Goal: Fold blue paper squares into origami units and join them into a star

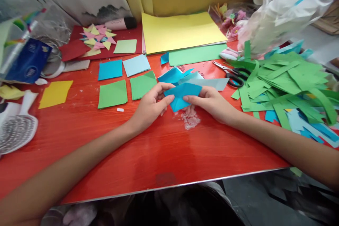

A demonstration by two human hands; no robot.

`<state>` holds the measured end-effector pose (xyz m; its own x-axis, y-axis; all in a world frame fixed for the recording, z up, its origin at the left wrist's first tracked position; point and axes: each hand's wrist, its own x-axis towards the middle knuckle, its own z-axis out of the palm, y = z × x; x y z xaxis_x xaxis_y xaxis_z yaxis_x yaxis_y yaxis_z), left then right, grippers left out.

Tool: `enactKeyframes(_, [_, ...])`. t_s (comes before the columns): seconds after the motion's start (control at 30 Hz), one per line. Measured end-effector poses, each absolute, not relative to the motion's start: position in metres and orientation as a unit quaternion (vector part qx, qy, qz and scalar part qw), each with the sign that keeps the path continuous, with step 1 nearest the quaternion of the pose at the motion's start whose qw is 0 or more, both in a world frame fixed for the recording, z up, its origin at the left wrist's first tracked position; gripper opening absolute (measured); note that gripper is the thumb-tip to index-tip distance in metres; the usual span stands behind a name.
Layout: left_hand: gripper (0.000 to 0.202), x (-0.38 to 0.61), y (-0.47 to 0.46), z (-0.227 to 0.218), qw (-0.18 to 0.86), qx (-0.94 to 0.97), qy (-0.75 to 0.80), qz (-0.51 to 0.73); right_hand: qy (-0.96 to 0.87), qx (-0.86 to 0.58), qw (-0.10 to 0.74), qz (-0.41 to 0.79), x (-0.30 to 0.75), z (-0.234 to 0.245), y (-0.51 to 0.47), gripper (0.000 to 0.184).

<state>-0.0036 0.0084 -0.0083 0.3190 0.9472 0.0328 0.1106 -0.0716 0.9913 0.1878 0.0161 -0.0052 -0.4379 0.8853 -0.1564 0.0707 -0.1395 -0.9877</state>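
Blue paper [182,91] is left of scissors [234,76], a bit nearer the body; L hand [150,104] is pinched on its left end, R hand [215,104] on its right; prob. best to align edges 1st, then press creases firmly w/o twisting corners.

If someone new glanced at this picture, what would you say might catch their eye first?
Probably the creased blue paper held between the left hand and right hand, over the middle of the bright red tabletop. Next might come the loose heap of green paper strips on the right, beside the black-handled scissors. The large yellow sheet at the back also stands out.
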Motion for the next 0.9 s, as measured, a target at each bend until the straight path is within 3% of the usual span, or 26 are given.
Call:
enactKeyframes(0.13, [0.027, -0.0016, 0.0116, -0.009, 0.579, 0.566, 0.431, 0.4, -0.502, -0.39, 0.425, 0.644, 0.1848, -0.0096, 0.0173, 0.031])
enactKeyframes(0.37, [0.041, -0.0004, 0.0098, -0.0081, 0.572, 0.574, 0.434, 0.395, -0.571, -0.404, 0.371, 0.611, 0.1871, -0.0094, 0.0164, 0.028])
enactKeyframes(0.57, [0.029, -0.0026, 0.0109, -0.0096, 0.558, 0.57, 0.426, 0.427, -0.579, -0.414, 0.361, 0.602, 0.187, -0.0086, 0.0162, 0.026])
enactKeyframes(0.9, [0.024, -0.0015, 0.0102, -0.0113, 0.54, 0.58, 0.446, 0.415, -0.592, -0.407, 0.379, 0.583, 0.1888, -0.012, 0.0168, 0.027])
